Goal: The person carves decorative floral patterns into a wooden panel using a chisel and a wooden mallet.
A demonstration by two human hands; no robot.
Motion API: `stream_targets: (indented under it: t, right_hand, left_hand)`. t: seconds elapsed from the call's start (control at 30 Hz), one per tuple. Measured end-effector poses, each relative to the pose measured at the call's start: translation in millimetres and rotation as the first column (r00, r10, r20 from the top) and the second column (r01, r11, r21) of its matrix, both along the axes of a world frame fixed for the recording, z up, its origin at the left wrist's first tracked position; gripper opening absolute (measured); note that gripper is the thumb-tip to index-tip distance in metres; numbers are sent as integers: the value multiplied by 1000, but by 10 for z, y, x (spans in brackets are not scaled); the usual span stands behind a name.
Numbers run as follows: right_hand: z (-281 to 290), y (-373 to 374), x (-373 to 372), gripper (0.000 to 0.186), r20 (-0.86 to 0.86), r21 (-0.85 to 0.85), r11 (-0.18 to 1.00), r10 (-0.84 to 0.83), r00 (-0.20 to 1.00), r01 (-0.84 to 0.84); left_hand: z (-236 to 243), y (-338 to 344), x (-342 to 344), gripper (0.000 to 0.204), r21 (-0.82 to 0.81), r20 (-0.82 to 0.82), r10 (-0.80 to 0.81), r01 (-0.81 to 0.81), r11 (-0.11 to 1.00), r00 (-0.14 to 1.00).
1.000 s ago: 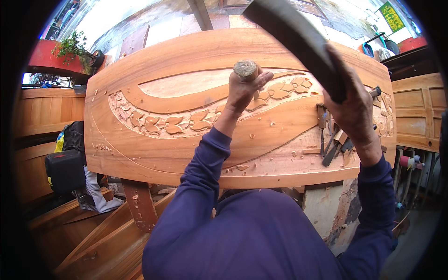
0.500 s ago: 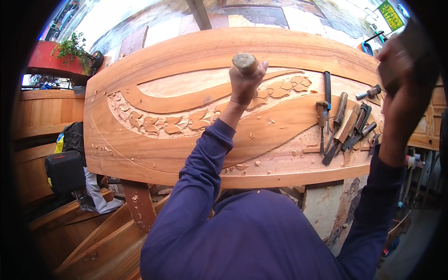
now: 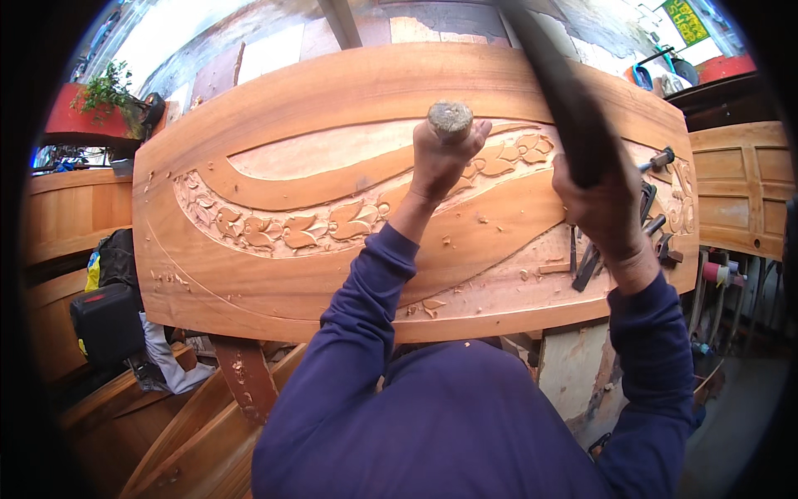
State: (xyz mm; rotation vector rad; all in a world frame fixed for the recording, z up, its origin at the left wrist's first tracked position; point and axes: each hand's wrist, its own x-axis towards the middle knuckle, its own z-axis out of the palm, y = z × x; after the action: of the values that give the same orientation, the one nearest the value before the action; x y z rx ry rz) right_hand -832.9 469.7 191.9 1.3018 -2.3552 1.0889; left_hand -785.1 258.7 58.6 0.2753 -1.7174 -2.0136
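Observation:
My left hand (image 3: 438, 170) is closed round an upright carving chisel, whose worn, pale round handle top (image 3: 450, 119) sticks out above the fist. Its blade is hidden beneath the hand, over the upper end of a band of carved leaves (image 3: 303, 229). That band curves across a large reddish-brown wooden panel (image 3: 332, 83). In my right hand (image 3: 603, 208) is a long dark wooden mallet (image 3: 573, 100), blurred and raised over the panel, its far end beyond the top edge of the view. The two hands are apart.
Several chisels (image 3: 587, 270) lie at the panel's right, partly behind my right forearm. A metal-ended tool (image 3: 658, 160) rests farther right. Wood shavings (image 3: 432, 306) dot the surface. A black case (image 3: 108, 324) stands left, and a panelled door (image 3: 740, 187) is at the right.
My right hand and the mallet have swung left and inward from the far right, covering many of the chisels. The left hand keeps its grip; the whole view has shifted slightly.

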Motion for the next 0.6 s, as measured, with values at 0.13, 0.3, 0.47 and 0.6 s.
stream_targets:
  t: [0.13,0.3,0.47,0.6]
  right_hand:
    - [-219,238,291,86,34,235,969,-87,996,77]
    - [-1356,1097,1720,88,785,-56,859,-277,555,508]
    - [-1523,1113,2061,59,834,-104,779,-270,481,619]
    - [-1620,1240,2043,42,840,-123,781,-247,484,612]
  left_hand:
    - [-294,-217,608,12,-130,-119,232,-247,960,965]
    - [411,-304,1678,31,34,-300,307,-312,950,903]
    - [381,-301,2145,32,-431,276,349,-209,878,896]
    - [364,-196,2242,72,-659,675,370,297,691,638]
